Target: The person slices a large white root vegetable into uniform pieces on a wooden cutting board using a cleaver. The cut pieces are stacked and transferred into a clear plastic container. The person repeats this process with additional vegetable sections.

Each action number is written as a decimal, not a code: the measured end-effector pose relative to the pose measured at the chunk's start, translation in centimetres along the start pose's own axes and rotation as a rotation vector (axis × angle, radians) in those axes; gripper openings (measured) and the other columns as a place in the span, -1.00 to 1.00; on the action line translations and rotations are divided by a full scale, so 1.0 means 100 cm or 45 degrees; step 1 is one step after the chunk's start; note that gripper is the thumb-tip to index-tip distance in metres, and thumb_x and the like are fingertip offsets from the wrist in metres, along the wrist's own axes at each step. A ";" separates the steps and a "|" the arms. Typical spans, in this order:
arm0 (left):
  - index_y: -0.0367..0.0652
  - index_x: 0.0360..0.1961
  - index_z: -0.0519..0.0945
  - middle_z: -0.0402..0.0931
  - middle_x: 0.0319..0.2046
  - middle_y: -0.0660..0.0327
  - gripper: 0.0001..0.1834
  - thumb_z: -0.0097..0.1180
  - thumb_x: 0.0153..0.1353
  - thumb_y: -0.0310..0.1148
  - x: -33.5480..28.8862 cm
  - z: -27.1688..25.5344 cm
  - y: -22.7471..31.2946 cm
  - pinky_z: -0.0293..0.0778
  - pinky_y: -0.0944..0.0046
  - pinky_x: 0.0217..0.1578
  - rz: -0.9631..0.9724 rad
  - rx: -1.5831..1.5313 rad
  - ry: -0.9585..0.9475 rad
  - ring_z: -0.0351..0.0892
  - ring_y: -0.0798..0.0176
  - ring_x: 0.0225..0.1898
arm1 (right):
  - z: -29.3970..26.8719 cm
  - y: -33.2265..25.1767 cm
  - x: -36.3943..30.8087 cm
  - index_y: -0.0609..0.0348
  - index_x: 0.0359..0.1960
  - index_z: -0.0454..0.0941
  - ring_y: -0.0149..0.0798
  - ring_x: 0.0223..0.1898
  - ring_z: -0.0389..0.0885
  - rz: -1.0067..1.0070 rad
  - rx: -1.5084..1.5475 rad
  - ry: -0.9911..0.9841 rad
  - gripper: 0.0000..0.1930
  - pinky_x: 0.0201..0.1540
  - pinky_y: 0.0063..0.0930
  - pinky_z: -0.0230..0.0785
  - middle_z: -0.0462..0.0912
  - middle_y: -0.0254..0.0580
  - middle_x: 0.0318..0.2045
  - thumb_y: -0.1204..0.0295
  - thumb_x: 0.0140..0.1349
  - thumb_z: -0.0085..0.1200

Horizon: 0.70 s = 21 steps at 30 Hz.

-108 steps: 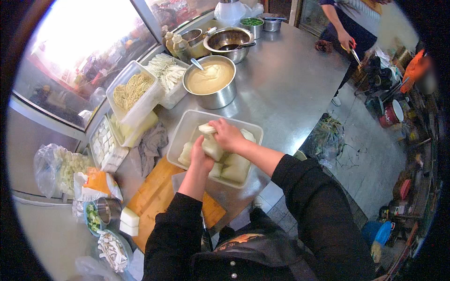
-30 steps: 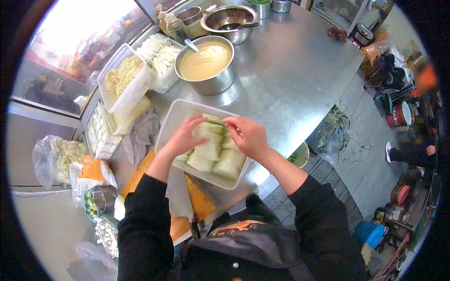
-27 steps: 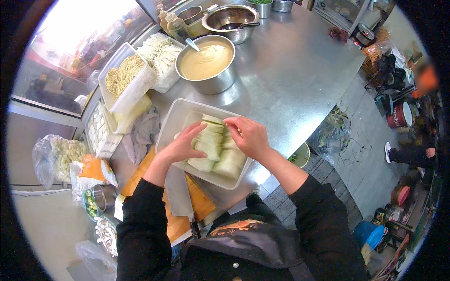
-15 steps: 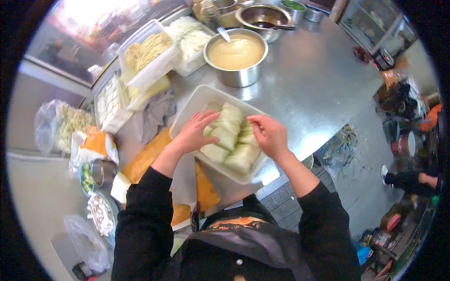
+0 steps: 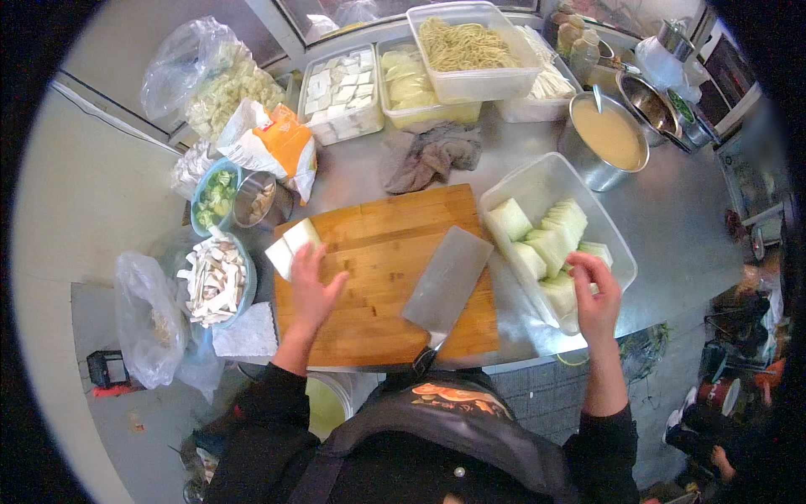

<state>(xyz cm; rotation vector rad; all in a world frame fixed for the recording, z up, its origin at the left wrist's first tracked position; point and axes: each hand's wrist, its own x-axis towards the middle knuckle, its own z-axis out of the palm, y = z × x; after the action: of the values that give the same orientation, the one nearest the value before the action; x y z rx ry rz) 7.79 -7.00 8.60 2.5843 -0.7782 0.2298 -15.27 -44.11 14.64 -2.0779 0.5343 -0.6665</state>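
Pale green-white melon slices point(image 5: 557, 239), winter melon by their look, lie in several stacks in a translucent plastic tub point(image 5: 501, 202). Over the tub's near right part is my right hand point(image 5: 598, 298), its fingers loosely bent and holding nothing. At the left edge of the wooden cutting board point(image 5: 378, 252) sit two thick white melon blocks point(image 5: 290, 244). My left hand point(image 5: 315, 290) reaches to them with thumb and fingers spread; whether a fingertip touches them I cannot tell. A cleaver point(image 5: 449, 281) lies flat on the board's right side, handle toward me.
A grey cloth point(image 5: 432, 158) lies behind the board. Tubs of white blocks point(image 5: 340, 88) and noodles point(image 5: 466, 46) line the back. A pot of tan sauce point(image 5: 604, 134) stands back right. Bowls of sliced white mushrooms point(image 5: 217, 277) and green vegetables point(image 5: 217, 197) are at left.
My left hand has left the melon slices in the tub and moved left to the white blocks. My right hand stays by the tub. The view has swung left, showing the whole board.
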 end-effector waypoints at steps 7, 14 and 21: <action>-0.16 0.21 0.20 0.24 0.15 -0.02 -0.01 0.38 -0.26 -0.05 0.057 -0.009 -0.076 0.17 -0.01 0.16 0.077 0.421 -0.321 0.18 -0.07 0.20 | 0.127 -0.046 -0.057 0.08 -0.02 0.44 -0.17 -0.26 0.58 0.230 -0.326 -0.601 -0.66 -0.22 -0.39 0.43 0.51 -0.17 -0.16 0.37 0.15 0.07; -0.22 0.12 0.30 0.31 0.09 -0.04 -0.15 0.37 -0.26 -0.23 0.085 0.004 -0.066 0.25 0.10 0.14 0.372 -0.174 -0.727 0.27 -0.09 0.13 | 0.200 -0.059 -0.095 0.00 0.11 0.32 0.08 0.03 0.40 0.292 -0.683 -0.441 -0.37 -0.01 -0.15 0.36 0.25 -0.02 0.13 0.20 -0.06 0.24; -0.15 0.25 0.17 0.14 0.22 0.00 -0.03 0.36 -0.26 -0.33 0.025 0.011 -0.012 0.12 0.12 0.25 0.776 -0.495 -0.895 0.10 -0.04 0.27 | 0.202 -0.049 -0.085 0.02 0.15 0.26 0.17 0.02 0.34 0.265 -0.698 -0.413 -0.28 0.04 -0.12 0.33 0.14 0.00 0.21 0.41 -0.16 0.24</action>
<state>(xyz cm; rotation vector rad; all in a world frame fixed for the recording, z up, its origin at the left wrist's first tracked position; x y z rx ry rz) 10.59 -7.79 7.89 1.9726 -1.6543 -0.6312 -8.37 -24.28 6.76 -2.5224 0.7935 -0.0488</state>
